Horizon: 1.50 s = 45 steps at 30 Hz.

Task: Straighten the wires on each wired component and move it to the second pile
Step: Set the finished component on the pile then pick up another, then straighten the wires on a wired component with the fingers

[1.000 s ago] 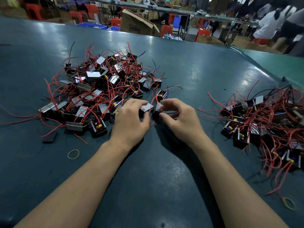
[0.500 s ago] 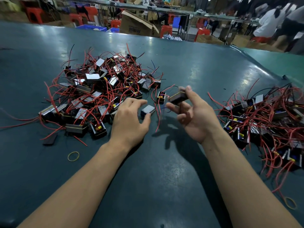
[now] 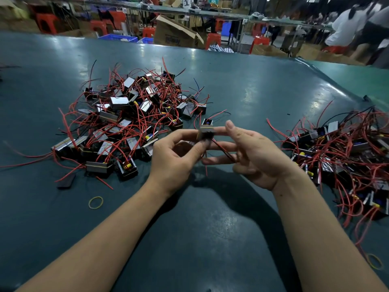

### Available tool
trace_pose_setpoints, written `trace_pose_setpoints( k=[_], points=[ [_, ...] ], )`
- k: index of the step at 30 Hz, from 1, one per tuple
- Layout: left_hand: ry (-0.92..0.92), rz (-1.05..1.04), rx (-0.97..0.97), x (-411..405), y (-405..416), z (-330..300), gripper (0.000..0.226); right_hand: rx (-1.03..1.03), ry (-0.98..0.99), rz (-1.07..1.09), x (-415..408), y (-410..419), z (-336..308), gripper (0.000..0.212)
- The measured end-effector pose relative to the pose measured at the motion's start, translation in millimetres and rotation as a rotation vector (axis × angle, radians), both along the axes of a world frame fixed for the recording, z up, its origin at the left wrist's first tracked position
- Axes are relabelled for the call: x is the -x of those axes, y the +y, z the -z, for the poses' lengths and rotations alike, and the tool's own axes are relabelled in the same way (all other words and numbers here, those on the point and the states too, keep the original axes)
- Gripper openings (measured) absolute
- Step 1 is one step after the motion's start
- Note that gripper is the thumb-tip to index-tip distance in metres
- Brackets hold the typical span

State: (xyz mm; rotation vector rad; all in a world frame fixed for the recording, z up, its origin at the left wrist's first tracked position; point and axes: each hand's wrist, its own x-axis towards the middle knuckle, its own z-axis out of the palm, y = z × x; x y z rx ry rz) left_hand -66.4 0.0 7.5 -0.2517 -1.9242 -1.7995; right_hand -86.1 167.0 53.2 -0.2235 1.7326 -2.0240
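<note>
Two piles of wired parts on the tabletop (image 3: 210, 239): one (image 3: 130, 123) at ten o'clock, one (image 3: 345, 157) at three. Two rubber bands, at seven (image 3: 95, 202) and four (image 3: 375, 261). One part (image 3: 206, 132) held up between two hands.

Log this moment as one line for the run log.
step: straightening wires | left hand: pinching component | right hand: on its wires | held above table, between piles

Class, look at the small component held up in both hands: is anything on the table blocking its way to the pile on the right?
Nothing visible. The small grey-and-black wired component is held above the green table; only bare surface lies between it and the right-hand pile.
</note>
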Motion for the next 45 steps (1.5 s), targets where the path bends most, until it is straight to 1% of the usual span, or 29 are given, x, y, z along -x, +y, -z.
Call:
trace_pose_setpoints(
  k=[1,3,5,8,11,14,17,20,21,22,24,25,26,27,28,31,33,35,37,39,41,42,44,45],
  points=[
    [-0.039,0.002,-0.077,0.6,1.8,0.0,0.014,0.000,0.009,0.034,1.3,5.5,-1.1,0.041],
    [-0.055,0.008,-0.157,2.1,2.2,-0.2,0.017,0.003,0.027,0.123,3.5,15.2,-2.1,0.031],
    [-0.060,0.059,-0.190,2.9,0.9,-0.6,0.017,-0.006,0.049,0.185,5.4,20.8,-1.8,0.023],
    [-0.118,0.109,-0.254,4.7,-0.9,-0.6,0.010,-0.026,0.092,0.237,7.6,19.7,1.0,0.016],
    [-0.189,0.017,-0.315,8.5,-2.4,0.5,0.003,0.010,0.104,0.339,10.9,15.7,3.4,0.015],
    [-0.184,-0.034,-0.325,9.4,-2.5,2.5,0.004,0.015,0.108,0.398,13.0,13.1,4.4,0.019],
    [-0.164,-0.120,-0.350,11.5,-4.2,3.6,0.010,0.058,0.135,0.467,14.0,12.3,5.2,0.010],
    [-0.178,-0.189,-0.467,15.1,-10.3,1.9,0.010,0.168,0.143,0.621,18.1,17.9,3.3,0.005],
    [-0.184,-0.181,-0.503,15.5,-11.3,1.3,0.010,0.153,0.141,0.631,18.6,19.2,3.7,0.005],
    [-0.191,-0.166,-0.513,15.3,-10.9,1.0,0.009,0.089,0.142,0.598,17.6,18.8,4.3,0.005],
    [-0.210,-0.129,-0.434,13.8,-7.9,2.3,0.010,-0.066,0.159,0.402,12.5,10.3,9.2,0.005],
    [-0.223,-0.110,-0.359,12.9,-6.1,3.9,0.010,-0.092,0.169,0.287,9.0,3.5,12.1,0.009],
    [-0.232,-0.095,-0.267,11.7,-4.0,5.6,0.010,-0.076,0.183,0.200,6.1,-3.6,14.7,0.014],
    [-0.230,-0.089,-0.163,10.5,-2.8,7.2,0.010,-0.041,0.206,0.158,4.4,-10.1,16.5,0.016],
    [-0.213,-0.094,-0.052,9.4,-1.9,8.5,0.008,-0.012,0.239,0.159,3.7,-15.5,17.5,0.016],
    [-0.133,-0.104,0.226,5.5,0.6,8.2,0.005,0.002,0.310,0.285,5.0,-20.3,18.3,0.013],
    [-0.070,-0.109,0.347,3.4,2.2,6.7,0.014,-0.003,0.316,0.346,7.8,-19.1,20.4,0.018],
    [0.028,-0.168,0.483,3.6,0.2,5.9,0.019,-0.024,0.309,0.375,10.1,-19.1,23.4,0.024],
    [0.078,-0.281,0.662,4.6,-7.0,5.6,0.016,-0.101,0.324,0.411,12.3,-20.3,27.7,0.025],
    [0.032,-0.445,0.827,7.9,-19.5,5.0,0.016,-0.215,0.374,0.493,16.2,-18.5,32.5,0.026],
    [-0.089,-0.615,0.931,10.2,-30.5,3.9,0.023,-0.360,0.443,0.566,21.2,-14.0,36.6,0.029],
    [-0.159,-0.660,0.970,10.9,-34.3,3.4,0.027,-0.401,0.452,0.589,23.4,-11.9,38.3,0.029],
    [-0.274,-0.649,1.060,10.8,-37.4,4.3,0.031,-0.418,0.433,0.616,26.7,-9.9,42.2,0.028],
    [-0.298,-0.620,1.086,11.0,-37.8,5.6,0.029,-0.429,0.425,0.623,27.9,-9.4,44.0,0.026]
  ],
)
